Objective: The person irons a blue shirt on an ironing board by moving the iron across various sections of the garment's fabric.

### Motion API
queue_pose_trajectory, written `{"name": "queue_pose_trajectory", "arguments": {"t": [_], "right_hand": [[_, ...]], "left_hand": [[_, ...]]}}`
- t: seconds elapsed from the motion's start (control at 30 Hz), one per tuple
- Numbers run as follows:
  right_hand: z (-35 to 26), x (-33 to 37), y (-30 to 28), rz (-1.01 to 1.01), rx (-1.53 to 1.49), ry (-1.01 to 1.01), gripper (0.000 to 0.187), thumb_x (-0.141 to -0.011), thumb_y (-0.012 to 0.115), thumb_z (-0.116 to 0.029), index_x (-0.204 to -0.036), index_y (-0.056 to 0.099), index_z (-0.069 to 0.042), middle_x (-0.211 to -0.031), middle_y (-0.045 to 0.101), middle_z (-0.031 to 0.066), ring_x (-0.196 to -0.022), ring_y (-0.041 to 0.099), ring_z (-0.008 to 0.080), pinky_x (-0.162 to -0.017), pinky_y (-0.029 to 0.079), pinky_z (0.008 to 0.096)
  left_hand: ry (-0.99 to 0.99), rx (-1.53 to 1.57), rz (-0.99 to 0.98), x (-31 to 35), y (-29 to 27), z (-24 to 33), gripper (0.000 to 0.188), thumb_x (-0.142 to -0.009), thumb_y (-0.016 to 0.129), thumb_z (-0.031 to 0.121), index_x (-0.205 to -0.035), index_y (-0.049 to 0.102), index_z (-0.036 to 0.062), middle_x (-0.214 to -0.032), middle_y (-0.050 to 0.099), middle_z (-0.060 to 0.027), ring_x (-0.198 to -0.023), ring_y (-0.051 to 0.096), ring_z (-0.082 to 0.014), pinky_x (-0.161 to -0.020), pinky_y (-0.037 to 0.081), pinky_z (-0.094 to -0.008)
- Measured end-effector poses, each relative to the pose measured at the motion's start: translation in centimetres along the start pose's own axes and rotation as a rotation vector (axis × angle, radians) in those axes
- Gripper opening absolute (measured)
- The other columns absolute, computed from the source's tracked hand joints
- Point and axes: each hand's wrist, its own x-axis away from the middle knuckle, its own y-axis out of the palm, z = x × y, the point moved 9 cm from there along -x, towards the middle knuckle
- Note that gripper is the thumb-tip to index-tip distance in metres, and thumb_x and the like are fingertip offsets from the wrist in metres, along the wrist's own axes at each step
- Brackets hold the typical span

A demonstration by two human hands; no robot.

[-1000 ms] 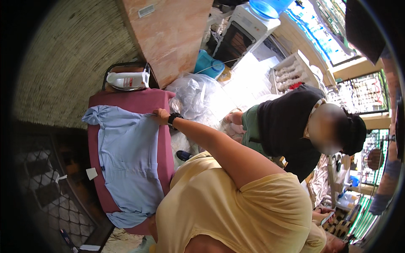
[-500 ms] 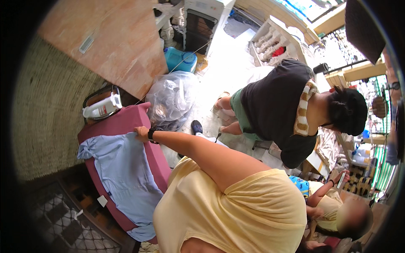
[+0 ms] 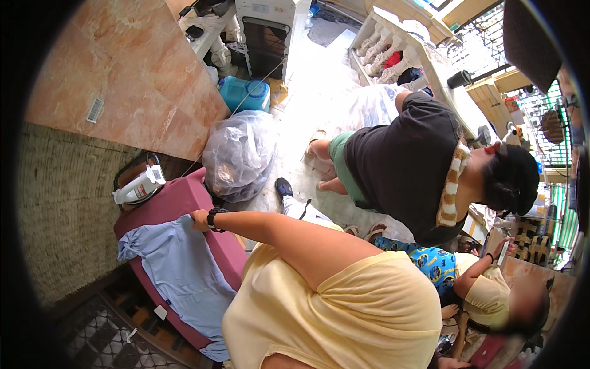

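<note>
A light blue garment [image 3: 181, 267] lies spread lengthwise over a maroon padded board [image 3: 163, 206] on the left. My right hand [image 3: 200, 221], with a dark watch at its wrist, pinches the garment's upper corner with bent fingers. The rest of the cloth hangs loosely along the board, down to its lower end. Past the board's far end, a white iron-like appliance [image 3: 142, 184] sits on a wire rest, with a thin cord running upward. My left hand is out of view; only its yellow sleeve shows.
One person in a dark shirt [image 3: 399, 166] stands close on my right; another in a yellow top [image 3: 488, 298] sits behind. A stuffed clear plastic bag [image 3: 236, 160] and a blue jug [image 3: 244, 94] stand beyond the board. A marbled panel [image 3: 123, 74] rises at upper left.
The view has shifted, and the board now sits lower in it. My right hand keeps its hold on the garment's corner. The dark-shirted person has turned their head and extended an arm.
</note>
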Motion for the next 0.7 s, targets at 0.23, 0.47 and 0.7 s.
{"name": "queue_pose_trajectory", "arguments": {"t": [0.23, 0.47, 0.7], "right_hand": [[-1.7, 2.6, -1.0, -0.026, 0.056, 0.061, 0.036, -0.079, 0.062, -0.018, -0.112, 0.065, -0.004, -0.111, 0.068, 0.0193, -0.106, 0.066, 0.0319, -0.086, 0.055, 0.0409], [-1.6, 3.2, -1.6, 0.038, 0.108, 0.097, 0.027, -0.081, 0.059, -0.015, -0.105, 0.065, -0.004, -0.100, 0.069, 0.0207, -0.097, 0.067, 0.0370, -0.080, 0.056, 0.0447], [-1.6, 2.8, -1.6, 0.091, 0.131, 0.095, 0.026, -0.081, 0.060, -0.016, -0.103, 0.067, -0.004, -0.100, 0.069, 0.0205, -0.097, 0.067, 0.0368, -0.081, 0.056, 0.0443]], "left_hand": [[-0.015, 0.008, -0.006, -0.3, 0.2, -0.8, 0.040, -0.084, 0.076, 0.036, -0.097, 0.060, 0.0017, -0.072, 0.051, -0.0008, -0.057, 0.047, -0.0130, -0.051, 0.041, -0.0342], [-0.020, 0.044, -0.004, -0.4, 0.1, -2.4, 0.039, -0.085, 0.076, 0.035, -0.099, 0.060, 0.0021, -0.074, 0.052, -0.0010, -0.058, 0.048, -0.0130, -0.052, 0.042, -0.0342], [-0.012, 0.084, -0.013, -0.7, 0.1, -3.6, 0.038, -0.085, 0.075, 0.034, -0.101, 0.060, 0.0025, -0.076, 0.054, -0.0012, -0.059, 0.050, -0.0130, -0.053, 0.043, -0.0342]]}}
